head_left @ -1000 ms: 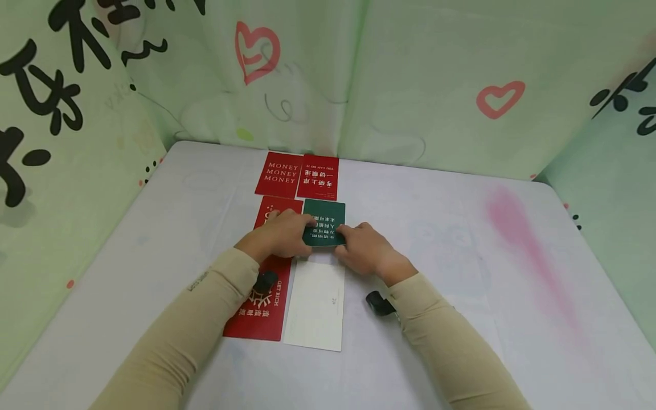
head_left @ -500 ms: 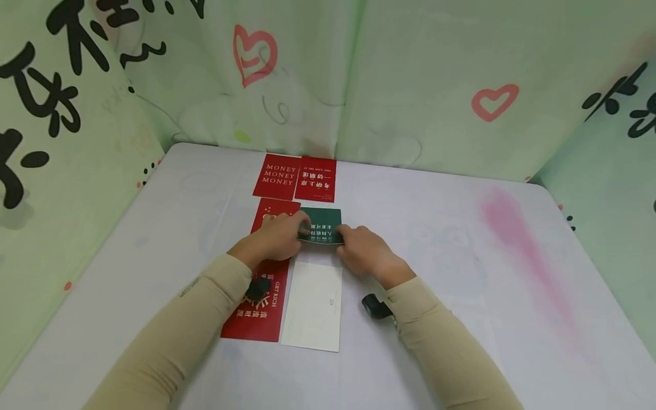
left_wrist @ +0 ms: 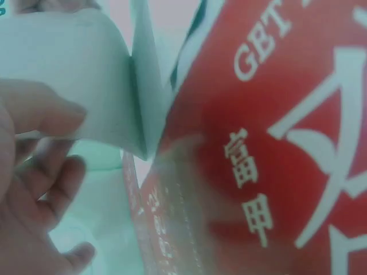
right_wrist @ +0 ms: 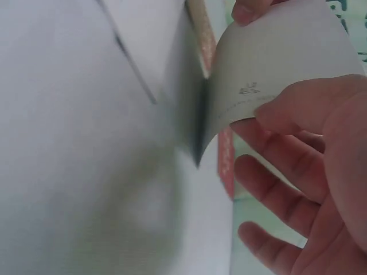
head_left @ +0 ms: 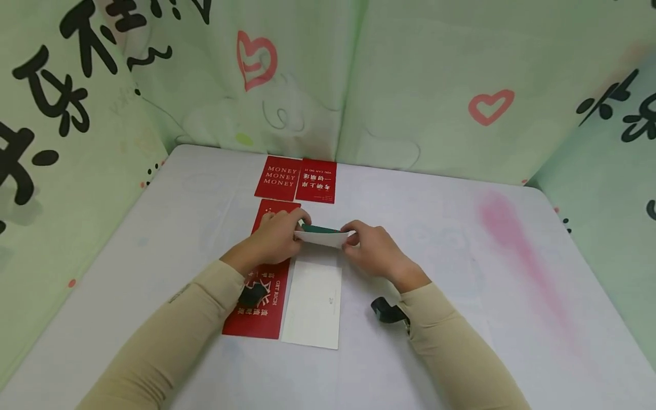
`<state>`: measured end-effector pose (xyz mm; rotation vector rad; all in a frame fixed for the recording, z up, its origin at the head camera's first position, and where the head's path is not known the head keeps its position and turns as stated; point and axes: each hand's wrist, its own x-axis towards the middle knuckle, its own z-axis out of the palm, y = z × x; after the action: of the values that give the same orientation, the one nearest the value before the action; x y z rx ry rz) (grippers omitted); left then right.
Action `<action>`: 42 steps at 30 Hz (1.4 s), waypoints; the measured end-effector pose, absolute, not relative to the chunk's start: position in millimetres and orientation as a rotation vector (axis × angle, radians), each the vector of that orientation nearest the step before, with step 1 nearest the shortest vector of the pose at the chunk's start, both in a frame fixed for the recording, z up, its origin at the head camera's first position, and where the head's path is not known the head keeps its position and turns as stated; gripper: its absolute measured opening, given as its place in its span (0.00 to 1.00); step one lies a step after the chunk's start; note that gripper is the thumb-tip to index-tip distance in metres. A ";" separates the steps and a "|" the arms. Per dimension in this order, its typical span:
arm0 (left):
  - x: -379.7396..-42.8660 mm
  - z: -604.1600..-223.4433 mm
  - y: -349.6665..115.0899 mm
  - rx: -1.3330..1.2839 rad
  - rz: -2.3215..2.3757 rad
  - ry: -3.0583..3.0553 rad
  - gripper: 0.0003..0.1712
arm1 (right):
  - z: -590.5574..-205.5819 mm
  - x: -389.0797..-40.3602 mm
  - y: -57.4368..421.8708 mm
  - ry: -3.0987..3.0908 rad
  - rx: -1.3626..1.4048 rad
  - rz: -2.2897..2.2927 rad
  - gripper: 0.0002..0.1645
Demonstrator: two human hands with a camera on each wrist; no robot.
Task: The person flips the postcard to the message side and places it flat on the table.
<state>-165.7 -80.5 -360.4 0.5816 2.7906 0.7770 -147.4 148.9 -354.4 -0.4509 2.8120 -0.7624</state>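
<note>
One green-and-white card [head_left: 322, 239] curves between left grip [head_left: 274, 236] and right grip [head_left: 377, 250]. Left grip pinches its left end; right grip pinches its right end, lower fingers [right_wrist: 278, 188] clear of card. White card [head_left: 311, 304] flat on bench [head_left: 435, 228], near side of grips. Red GET RICH card [head_left: 270, 322], near side of left grip. Red MONEY card [head_left: 278, 178] beyond left grip.

"Where's there room to pass?"
"Over the bench [head_left: 441, 239], right of the right hand [head_left: 376, 250] or left of the left hand [head_left: 275, 236]."
"And the middle?"
"Blocked by those hands, 1 bent card [head_left: 321, 238] raised between them; green cloth [head_left: 415, 62] walls the far edge."
</note>
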 end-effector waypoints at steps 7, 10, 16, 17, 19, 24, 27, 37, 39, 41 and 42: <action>-160.9 -354.4 -81.5 0.562 1.178 2.775 0.32 | -341.7 -144.6 150.1 2.959 -0.458 -1.030 0.22; -160.0 -351.8 -81.3 0.595 1.321 2.794 0.31 | -341.0 -143.9 148.7 2.999 -0.430 -1.207 0.21; -160.2 -347.3 -76.3 0.648 1.560 2.838 0.25 | -343.2 -144.7 144.5 3.057 -0.449 -1.458 0.16; -160.9 -346.7 -75.2 0.659 1.581 2.852 0.23 | -343.3 -145.5 143.8 3.070 -0.466 -1.471 0.14; -163.0 -346.5 -73.6 0.684 1.592 2.887 0.17 | -343.2 -147.0 142.6 3.093 -0.493 -1.485 0.11; -169.9 -348.1 -71.6 0.686 1.508 2.960 0.12 | -343.6 -151.9 141.0 3.113 -0.469 -1.463 0.15; -174.1 -348.6 -69.9 0.630 1.350 2.994 0.17 | -347.1 -155.6 140.0 3.108 -0.455 -1.383 0.21; -180.6 -352.9 -64.8 0.561 0.701 3.093 0.30 | -361.3 -167.6 136.3 3.013 -0.343 -1.106 0.34; -181.0 -356.2 -64.1 0.525 0.641 3.076 0.33 | -363.6 -170.3 134.3 2.976 -0.324 -1.064 0.36; -181.4 -359.5 -63.0 0.487 0.604 3.058 0.35 | -365.6 -172.4 132.0 2.942 -0.300 -1.030 0.38; -182.0 -361.5 -62.2 0.471 0.586 3.053 0.36 | -366.4 -173.2 130.8 2.928 -0.284 -1.018 0.38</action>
<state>-182.0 -62.2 -361.5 0.4711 3.0533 0.5860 -173.2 130.8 -366.4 -0.2838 2.9279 -1.0175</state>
